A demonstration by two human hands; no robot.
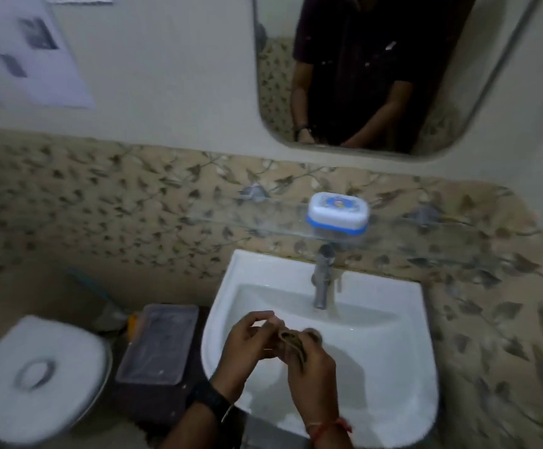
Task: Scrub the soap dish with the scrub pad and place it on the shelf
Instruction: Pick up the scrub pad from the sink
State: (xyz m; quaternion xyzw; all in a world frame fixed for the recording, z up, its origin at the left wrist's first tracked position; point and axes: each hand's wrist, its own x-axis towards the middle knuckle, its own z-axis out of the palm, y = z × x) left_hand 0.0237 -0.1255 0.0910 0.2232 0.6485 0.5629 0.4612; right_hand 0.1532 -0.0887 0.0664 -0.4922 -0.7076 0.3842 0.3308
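Over the white sink [231, 277] at lower centre, our left hand [247, 340] and right hand [314, 364] pinch a crumpled brown scrub pad [291, 341]; the white-and-blue plastic soap dish [338, 213] (lidded) sits on the glass shelf [263, 226] above.

Place: this is looking like a small home bathroom.
Sink [393, 322]: a white basin is hanging off the wall, with a metal tap [320, 280] rising from its back rim.
Mirror [477, 92]: it is hanging above the sink, reflecting a person in a dark shirt.
Shelf [231, 225]: a glass ledge is running along the wall between mirror and tap, carrying a white-and-blue soap dish [338, 213].
Toilet [36, 367]: what looks like a white closed lid is showing low on the left, blurred.
Walls: leaf-patterned tiles [101, 205] are covering the lower part, with plain paint above.
Box [160, 345]: a lidded plastic container is sitting between toilet and sink.
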